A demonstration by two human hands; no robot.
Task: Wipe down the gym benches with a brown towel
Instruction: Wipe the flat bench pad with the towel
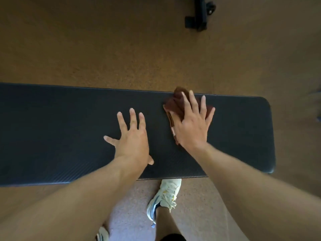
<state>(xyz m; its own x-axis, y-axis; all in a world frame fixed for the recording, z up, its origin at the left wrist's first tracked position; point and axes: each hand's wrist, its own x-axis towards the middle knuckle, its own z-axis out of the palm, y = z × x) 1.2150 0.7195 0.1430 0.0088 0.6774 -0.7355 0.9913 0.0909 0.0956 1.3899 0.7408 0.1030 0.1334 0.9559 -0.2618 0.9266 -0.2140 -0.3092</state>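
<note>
The right hand (pixel 190 126) pressed the brown towel (pixel 175 103) flat under spread fingers (pixel 192 101) near the tabletop's (pixel 60 136) right end, its long unwiped stretch running leftward past the open, empty left hand (pixel 132 138).

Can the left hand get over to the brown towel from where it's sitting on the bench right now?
Probably yes: only bare bench lies between the left hand and the towel, though the right hand covers most of it.
</note>
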